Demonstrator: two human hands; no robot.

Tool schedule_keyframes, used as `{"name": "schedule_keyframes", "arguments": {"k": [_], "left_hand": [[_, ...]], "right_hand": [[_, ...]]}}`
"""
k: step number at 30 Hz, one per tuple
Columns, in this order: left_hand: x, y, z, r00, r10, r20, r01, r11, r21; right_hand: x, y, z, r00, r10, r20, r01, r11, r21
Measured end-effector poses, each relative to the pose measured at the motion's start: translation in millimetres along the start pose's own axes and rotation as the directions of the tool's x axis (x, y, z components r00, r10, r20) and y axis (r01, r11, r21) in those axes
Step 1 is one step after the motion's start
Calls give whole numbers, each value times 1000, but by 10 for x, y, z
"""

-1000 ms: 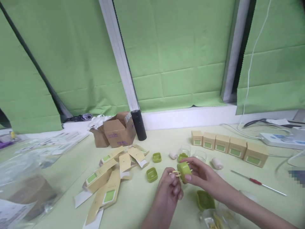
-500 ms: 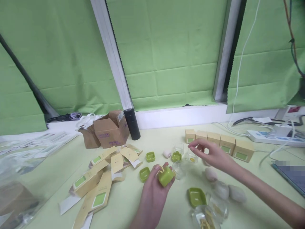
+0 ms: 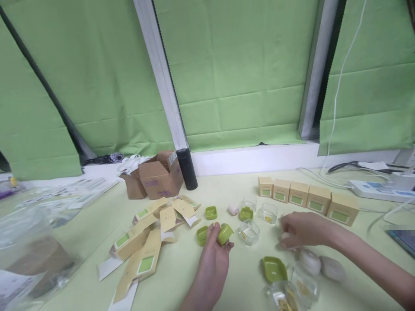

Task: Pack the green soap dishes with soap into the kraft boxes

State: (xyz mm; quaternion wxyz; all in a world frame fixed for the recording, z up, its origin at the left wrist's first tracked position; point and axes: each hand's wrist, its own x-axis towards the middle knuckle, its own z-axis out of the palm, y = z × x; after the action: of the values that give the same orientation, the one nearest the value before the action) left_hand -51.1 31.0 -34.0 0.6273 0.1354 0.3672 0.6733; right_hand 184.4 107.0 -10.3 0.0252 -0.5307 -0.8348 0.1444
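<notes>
A small green cup (image 3: 225,234) is gripped in my left hand (image 3: 214,255), tilted on its side, with a yellowish piece by its rim. My right hand (image 3: 304,231) reaches in from the right, its fingers curled round a pale rounded bundle (image 3: 285,236) that they mostly cover. Beside it lie more pale bundles (image 3: 332,268). Close to my left hand are a green square dish (image 3: 202,236) and a clear glass container (image 3: 249,233). A larger green dish (image 3: 274,270) lies between my hands, touching clear containers (image 3: 283,296) with yellowish contents.
Small kraft boxes (image 3: 298,193) stand in a row at the back right. Flattened kraft packaging (image 3: 142,255) is piled on the left. A cardboard carton (image 3: 161,179) and a black cylinder (image 3: 187,168) stand behind. A white power strip (image 3: 372,190) lies at right.
My right hand has moved from above the glass containers down and right onto the pale bundles. My left hand has turned the green cup slightly. The view has shifted left.
</notes>
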Motion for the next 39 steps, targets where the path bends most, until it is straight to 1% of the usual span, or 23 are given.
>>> {"name": "schedule_keyframes", "arguments": {"k": [2, 5, 7, 8, 9, 11, 13, 14, 15, 16, 18, 20, 21, 22, 24, 26, 27, 28, 30, 32, 33, 36, 39], "left_hand": [[-7, 11, 25, 999, -34, -36, 33, 999, -36], [-45, 20, 62, 993, -90, -72, 86, 995, -56], [-85, 8, 70, 994, -102, -38, 101, 994, -42], [-107, -3, 70, 996, -92, 8, 93, 995, -21], [-130, -16, 71, 995, -66, 69, 66, 998, 2], [-174, -43, 75, 979, 1, 202, -10, 999, 44], [-206, -74, 82, 954, -1, 300, -24, 997, 77], [-216, -92, 83, 944, -33, 329, 3, 996, 92], [-220, -112, 80, 935, -75, 346, 41, 994, 105], [-217, -133, 72, 931, -115, 346, 77, 990, 122], [-200, -176, 41, 944, -143, 297, 98, 982, 161], [-179, -203, 7, 961, -116, 252, 75, 983, 167], [-173, -206, -2, 963, -96, 253, 58, 986, 156], [-174, -199, -2, 958, -80, 277, 43, 990, 137], [-195, -165, 23, 926, -58, 372, 30, 996, 79], [-231, -120, 65, 889, -39, 456, 27, 999, 32], [-249, -100, 83, 877, -34, 480, 29, 999, 17], [-264, -84, 96, 871, -40, 489, 37, 999, 17], [-284, -66, 102, 873, -91, 479, 60, 995, 79], [-290, -63, 94, 874, -143, 465, 84, 986, 145], [-290, -64, 89, 870, -151, 470, 91, 985, 147], [-278, -82, 81, 847, -142, 513, 133, 990, 54], [-240, -128, 66, 837, -200, 509, 208, 977, 42]], "right_hand": [[-25, -64, -36, 999, -52, -4, 52, 998, 29], [-79, -206, -135, 992, -108, -63, 112, 990, 80], [-119, -320, -193, 979, -129, -158, 164, 959, 230], [-137, -377, -210, 968, -141, -205, 207, 915, 347], [-152, -431, -215, 958, -156, -242, 256, 844, 472], [-171, -522, -190, 942, -194, -273, 331, 663, 672], [-177, -592, -132, 934, -234, -271, 357, 542, 761], [-176, -621, -96, 932, -241, -269, 358, 512, 781], [-174, -647, -59, 934, -241, -263, 352, 503, 790], [-172, -673, -23, 938, -233, -257, 342, 509, 790], [-171, -721, 45, 950, -192, -245, 311, 540, 783], [-172, -764, 100, 957, -130, -260, 288, 544, 788], [-175, -783, 120, 955, -102, -278, 288, 532, 796], [-179, -799, 135, 952, -81, -294, 293, 517, 804], [-192, -822, 147, 942, -56, -332, 314, 500, 807], [-212, -832, 141, 922, -40, -384, 347, 522, 779], [-223, -833, 137, 910, -41, -414, 367, 548, 752], [-235, -833, 134, 897, -48, -439, 383, 581, 718], [-257, -831, 140, 877, -78, -474, 405, 650, 643], [-271, -828, 162, 861, -119, -495, 426, 701, 572], [-276, -827, 176, 852, -135, -506, 436, 719, 541], [-283, -828, 222, 824, -201, -530, 476, 755, 452], [-285, -837, 260, 772, -332, -542, 563, 754, 339]]}}
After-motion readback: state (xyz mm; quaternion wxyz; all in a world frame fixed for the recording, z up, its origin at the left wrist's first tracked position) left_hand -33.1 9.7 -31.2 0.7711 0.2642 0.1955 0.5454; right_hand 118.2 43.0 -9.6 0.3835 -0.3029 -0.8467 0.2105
